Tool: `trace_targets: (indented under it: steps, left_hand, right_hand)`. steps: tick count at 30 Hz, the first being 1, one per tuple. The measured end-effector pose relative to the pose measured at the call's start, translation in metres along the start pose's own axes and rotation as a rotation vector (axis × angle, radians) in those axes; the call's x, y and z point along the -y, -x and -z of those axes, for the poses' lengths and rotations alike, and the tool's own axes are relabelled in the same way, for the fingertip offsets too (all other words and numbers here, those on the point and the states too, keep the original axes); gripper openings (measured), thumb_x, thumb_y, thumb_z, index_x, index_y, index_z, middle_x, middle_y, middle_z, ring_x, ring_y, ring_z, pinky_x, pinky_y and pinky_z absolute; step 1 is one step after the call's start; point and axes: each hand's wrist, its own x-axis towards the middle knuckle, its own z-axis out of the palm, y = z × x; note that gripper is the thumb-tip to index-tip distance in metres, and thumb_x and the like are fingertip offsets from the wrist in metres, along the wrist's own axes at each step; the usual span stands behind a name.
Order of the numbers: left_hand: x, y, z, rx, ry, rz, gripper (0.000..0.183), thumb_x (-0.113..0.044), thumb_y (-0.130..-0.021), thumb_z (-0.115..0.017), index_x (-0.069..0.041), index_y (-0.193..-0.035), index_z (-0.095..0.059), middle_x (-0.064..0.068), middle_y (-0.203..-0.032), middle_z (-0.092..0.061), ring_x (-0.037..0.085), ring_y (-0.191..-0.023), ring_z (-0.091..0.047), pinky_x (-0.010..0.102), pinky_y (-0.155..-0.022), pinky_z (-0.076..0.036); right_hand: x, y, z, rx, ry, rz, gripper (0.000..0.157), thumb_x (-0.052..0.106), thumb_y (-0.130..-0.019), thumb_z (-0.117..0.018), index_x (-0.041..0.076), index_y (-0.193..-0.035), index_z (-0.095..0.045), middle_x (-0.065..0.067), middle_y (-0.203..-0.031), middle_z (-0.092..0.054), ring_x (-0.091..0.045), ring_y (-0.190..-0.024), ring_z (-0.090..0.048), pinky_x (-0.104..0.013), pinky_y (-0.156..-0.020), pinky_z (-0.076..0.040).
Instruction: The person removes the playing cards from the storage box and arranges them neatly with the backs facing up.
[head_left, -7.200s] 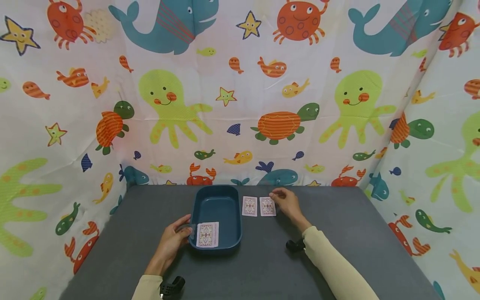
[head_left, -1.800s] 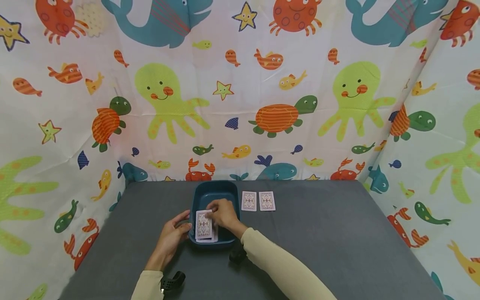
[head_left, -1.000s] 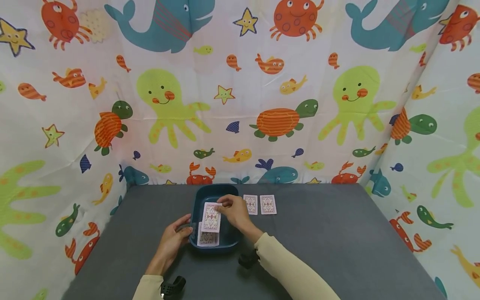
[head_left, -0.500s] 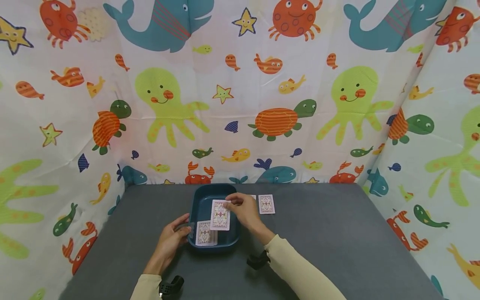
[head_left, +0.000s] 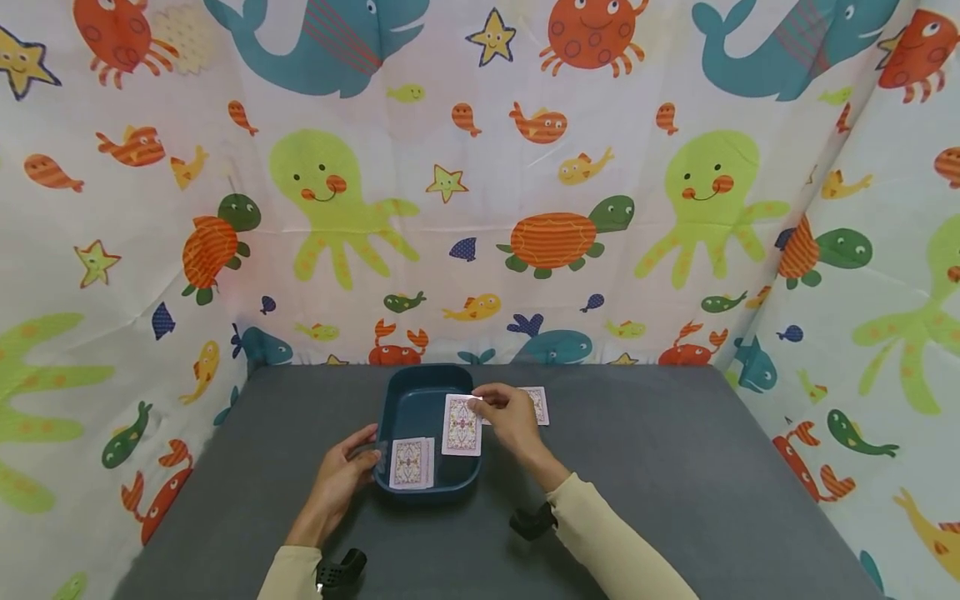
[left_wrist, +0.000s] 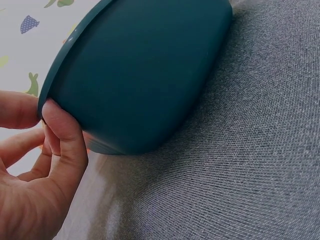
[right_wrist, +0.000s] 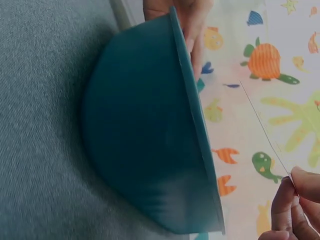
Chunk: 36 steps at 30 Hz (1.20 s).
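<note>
A dark teal rectangular bin (head_left: 427, 496) stands on the grey table, and my left hand (head_left: 341, 475) pinches its left rim. In the left wrist view the thumb (left_wrist: 65, 125) presses the outer wall below that rim. My right hand (head_left: 513, 421) pinches a playing card (head_left: 461, 427) by its upper right corner, patterned back up, above the bin's right side. The right wrist view shows that card edge-on as a thin line, clear of the rim. A small pile of playing cards (head_left: 410, 463) lies back up in the bin's near left corner.
Right of the bin a playing card (head_left: 539, 405) lies back up on the table (head_left: 660, 483); another beside it is mostly hidden by my right hand and the held card. A sea-animal curtain (head_left: 480, 250) hangs behind the table and along both sides.
Earlier my right hand was at the card on the table, then at the pile in the bin. Since then it has lifted one card and carried it rightward. My left hand stays on the rim.
</note>
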Motion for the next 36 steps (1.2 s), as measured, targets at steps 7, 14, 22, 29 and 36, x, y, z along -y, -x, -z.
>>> trace_targets:
  steps: [7, 14, 22, 29, 36]
  left_hand:
    - [-0.001, -0.001, 0.000, 0.001, 0.008, 0.006, 0.053, -0.004, -0.096, -0.056, -0.010, -0.147, -0.044, 0.017, -0.144, -0.042, 0.023, -0.103, -0.055, 0.029, -0.075, -0.051]
    - [0.000, -0.002, -0.001, -0.007, 0.018, 0.019, 0.051, -0.004, -0.096, -0.055, -0.011, -0.146, -0.045, 0.017, -0.144, -0.043, 0.031, -0.112, -0.053, 0.030, -0.077, -0.052]
    - [0.000, -0.002, 0.000, -0.016, -0.003, 0.020, 0.051, -0.004, -0.096, -0.055, -0.011, -0.146, -0.045, 0.016, -0.143, -0.044, 0.031, -0.112, -0.053, 0.030, -0.077, -0.051]
    - [0.002, -0.003, 0.000, -0.011, 0.003, 0.021, 0.051, -0.004, -0.096, -0.054, -0.012, -0.146, -0.045, 0.015, -0.143, -0.044, 0.029, -0.109, -0.054, 0.030, -0.076, -0.051]
    - [0.001, -0.002, 0.000, -0.013, 0.006, 0.022, 0.051, -0.004, -0.096, -0.055, -0.012, -0.146, -0.045, 0.015, -0.143, -0.044, 0.030, -0.109, -0.054, 0.029, -0.076, -0.051]
  right_hand:
    - [-0.003, -0.003, 0.019, -0.032, -0.011, -0.013, 0.014, 0.017, -0.085, -0.076, 0.011, -0.098, -0.077, -0.007, -0.085, -0.071, -0.015, -0.072, -0.060, -0.026, -0.063, -0.049]
    - [-0.009, -0.008, 0.039, -0.061, 0.007, -0.002, 0.013, 0.021, -0.087, -0.075, 0.012, -0.097, -0.076, -0.008, -0.084, -0.071, -0.015, -0.071, -0.059, -0.026, -0.062, -0.047]
    - [-0.024, -0.012, 0.058, -0.083, 0.036, -0.019, 0.014, 0.021, -0.087, -0.074, 0.011, -0.098, -0.076, -0.009, -0.085, -0.070, -0.015, -0.073, -0.057, -0.025, -0.063, -0.046]
    - [-0.042, -0.016, 0.070, -0.104, 0.048, -0.041, 0.014, 0.020, -0.088, -0.074, 0.011, -0.098, -0.076, -0.009, -0.085, -0.070, -0.015, -0.073, -0.058, -0.025, -0.063, -0.046]
    - [-0.059, -0.022, 0.083, -0.097, 0.014, -0.106, 0.016, 0.022, -0.088, -0.073, 0.011, -0.101, -0.075, -0.007, -0.087, -0.070, -0.024, -0.082, -0.062, -0.027, -0.067, -0.047]
